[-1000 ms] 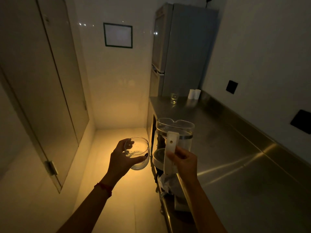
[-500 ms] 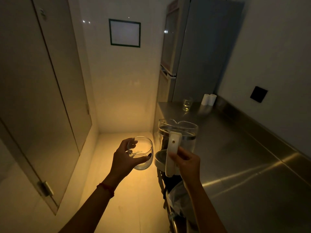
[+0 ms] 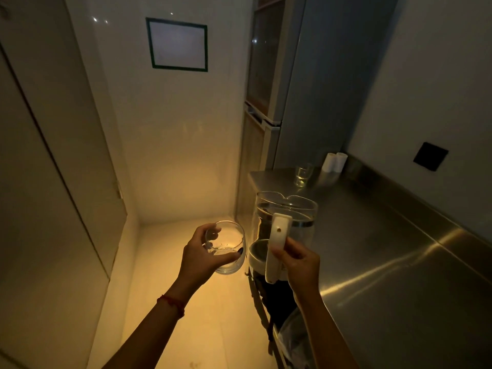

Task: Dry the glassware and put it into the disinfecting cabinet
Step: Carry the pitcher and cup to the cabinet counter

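My left hand (image 3: 198, 258) grips a short round drinking glass (image 3: 229, 247), held upright over the lit floor. My right hand (image 3: 299, 261) holds a clear glass jug (image 3: 286, 225) by its white handle (image 3: 277, 247), just right of the glass and at the counter's near left edge. The tall cabinet (image 3: 269, 83) with glass-fronted doors stands at the far end of the counter; both doors look closed. A third small glass (image 3: 302, 174) stands on the counter in front of it.
A steel counter (image 3: 386, 249) runs along the right wall, with two white cylinders (image 3: 336, 162) at its back. Dark sockets (image 3: 430, 156) sit on the right wall. Closed doors (image 3: 53, 155) line the left side. A framed sheet (image 3: 177, 44) hangs on the far wall.
The view has advanced toward the far wall and cabinet, which now look larger and closer. Both hands keep the same grip on the glass and the jug.
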The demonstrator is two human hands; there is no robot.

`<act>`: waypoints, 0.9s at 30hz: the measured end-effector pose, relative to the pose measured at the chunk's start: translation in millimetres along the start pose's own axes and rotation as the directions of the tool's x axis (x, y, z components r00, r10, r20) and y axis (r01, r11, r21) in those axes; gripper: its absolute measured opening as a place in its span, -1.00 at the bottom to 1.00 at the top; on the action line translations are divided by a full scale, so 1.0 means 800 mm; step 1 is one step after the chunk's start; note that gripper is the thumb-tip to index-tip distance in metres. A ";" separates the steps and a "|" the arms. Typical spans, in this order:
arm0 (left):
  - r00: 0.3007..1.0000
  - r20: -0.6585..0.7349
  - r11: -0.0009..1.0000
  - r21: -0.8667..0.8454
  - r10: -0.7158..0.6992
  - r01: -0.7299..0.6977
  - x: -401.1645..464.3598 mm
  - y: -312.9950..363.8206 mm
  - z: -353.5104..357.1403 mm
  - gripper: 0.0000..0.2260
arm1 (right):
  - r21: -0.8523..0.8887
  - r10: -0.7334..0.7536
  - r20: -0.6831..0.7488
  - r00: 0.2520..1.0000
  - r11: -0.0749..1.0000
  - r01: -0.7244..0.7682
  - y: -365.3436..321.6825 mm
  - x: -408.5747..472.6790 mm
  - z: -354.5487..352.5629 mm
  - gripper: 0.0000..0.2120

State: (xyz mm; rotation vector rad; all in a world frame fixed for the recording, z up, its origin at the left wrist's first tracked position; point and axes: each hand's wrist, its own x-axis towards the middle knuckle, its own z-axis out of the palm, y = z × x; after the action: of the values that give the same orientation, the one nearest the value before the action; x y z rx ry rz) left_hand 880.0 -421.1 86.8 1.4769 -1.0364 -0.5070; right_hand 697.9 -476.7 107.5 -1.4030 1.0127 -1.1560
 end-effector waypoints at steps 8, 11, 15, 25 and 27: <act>0.999 0.046 1.000 0.002 -0.023 0.023 0.079 -0.034 0.017 -0.39 | 0.005 0.028 -0.049 0.998 1.000 -0.028 0.024 0.072 0.022 -0.75; 0.998 0.064 1.000 0.003 -0.022 0.022 0.115 -0.042 0.031 -0.38 | 0.009 0.038 -0.052 0.998 0.999 -0.038 0.032 0.107 0.025 -0.71; 0.996 0.091 1.000 0.007 -0.023 0.022 0.166 -0.050 0.053 -0.36 | 0.010 0.035 -0.068 0.997 0.999 -0.034 0.038 0.159 0.026 -0.70; 0.991 0.132 0.999 0.006 -0.032 0.032 0.275 -0.056 0.108 -0.30 | 0.001 0.038 -0.151 0.988 0.999 -0.039 0.045 0.272 0.016 -0.61; 0.989 0.146 1.000 0.013 -0.030 0.028 0.292 -0.058 0.119 -0.31 | 0.004 0.045 -0.175 0.984 0.999 -0.045 0.050 0.287 0.014 -0.62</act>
State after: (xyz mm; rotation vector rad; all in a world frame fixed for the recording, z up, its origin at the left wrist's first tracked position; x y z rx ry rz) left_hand 936.7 -671.4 82.0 1.4836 -1.1356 -0.6392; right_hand 751.8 -703.6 98.4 -1.2884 1.1615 -1.2629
